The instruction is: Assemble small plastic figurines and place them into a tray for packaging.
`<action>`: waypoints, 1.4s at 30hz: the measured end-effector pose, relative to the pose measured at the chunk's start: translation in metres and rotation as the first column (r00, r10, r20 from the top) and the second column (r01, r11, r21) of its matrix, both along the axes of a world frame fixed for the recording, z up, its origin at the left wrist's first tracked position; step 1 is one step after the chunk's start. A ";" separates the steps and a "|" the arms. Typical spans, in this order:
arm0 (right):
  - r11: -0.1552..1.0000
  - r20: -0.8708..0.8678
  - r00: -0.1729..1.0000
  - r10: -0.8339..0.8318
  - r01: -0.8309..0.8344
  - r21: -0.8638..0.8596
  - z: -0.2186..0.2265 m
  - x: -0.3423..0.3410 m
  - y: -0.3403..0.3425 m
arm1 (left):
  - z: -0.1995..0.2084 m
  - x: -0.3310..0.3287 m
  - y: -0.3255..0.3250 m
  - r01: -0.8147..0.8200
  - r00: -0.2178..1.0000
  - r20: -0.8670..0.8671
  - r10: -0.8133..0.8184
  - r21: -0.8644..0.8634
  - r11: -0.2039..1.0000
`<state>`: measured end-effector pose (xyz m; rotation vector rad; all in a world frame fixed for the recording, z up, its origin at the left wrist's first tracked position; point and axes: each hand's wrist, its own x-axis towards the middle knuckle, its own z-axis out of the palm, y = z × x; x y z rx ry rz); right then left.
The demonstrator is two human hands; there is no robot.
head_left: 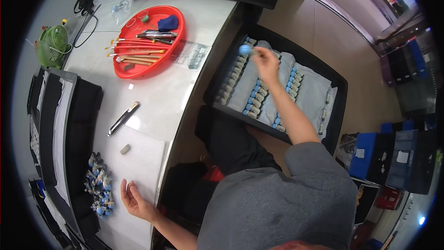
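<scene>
A small figurine with a round blue top (244, 49) is pinched in the fingers of my right hand (266, 65), above the far left part of a black crate (343, 93). Inside the crate, rows of similar blue and pale figurines (255, 97) lie between strips of light grey cloth (311, 96). My left hand (137, 205) is open with slightly bent fingers and nothing in it, over a white sheet (143, 162) on the table. Beside it lies a heap of small blue, white and dark figurines (100, 183); their details are too small to tell.
A red oval tray (178, 48) holds brushes, tools and a dark blue cloth. A dark pen-like tool (123, 119) and a grey block (125, 149) lie on the white table (152, 92). Black crates (85, 125) line its left side; a green fan (54, 46) stands behind.
</scene>
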<state>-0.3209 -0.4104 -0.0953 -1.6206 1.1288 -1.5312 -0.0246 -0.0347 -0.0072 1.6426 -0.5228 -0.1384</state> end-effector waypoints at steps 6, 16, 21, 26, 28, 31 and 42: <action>0.812 -0.377 0.753 -0.539 0.584 0.007 -0.111 -0.193 -0.072 | -0.007 0.006 -0.002 -0.012 0.998 0.057 0.008 0.076 0.997; 0.727 -0.659 0.589 -0.468 0.681 0.091 -0.143 -0.239 -0.089 | -0.009 0.004 -0.003 -0.048 0.992 0.125 0.028 0.157 0.986; 0.768 -0.740 0.591 -0.322 0.620 0.160 -0.143 -0.246 -0.090 | -0.010 0.005 -0.002 -0.047 0.990 0.140 0.025 0.157 0.986; 0.815 -0.763 0.618 -0.189 0.532 0.229 -0.137 -0.246 -0.086 | -0.006 0.001 -0.007 -0.063 0.987 0.154 0.039 0.151 0.986; 0.831 -0.777 0.606 -0.174 0.513 0.214 -0.134 -0.252 -0.085 | -0.008 0.002 -0.007 -0.061 0.988 0.149 0.037 0.157 0.986; 0.894 -0.702 0.646 -0.300 0.447 0.029 -0.113 -0.239 -0.062 | -0.009 0.002 -0.008 -0.065 0.989 0.146 0.039 0.177 0.982; 0.936 -0.570 0.810 0.135 0.084 0.341 -0.091 -0.153 0.137 | -0.011 0.002 -0.009 -0.050 0.973 0.232 -0.001 0.217 0.975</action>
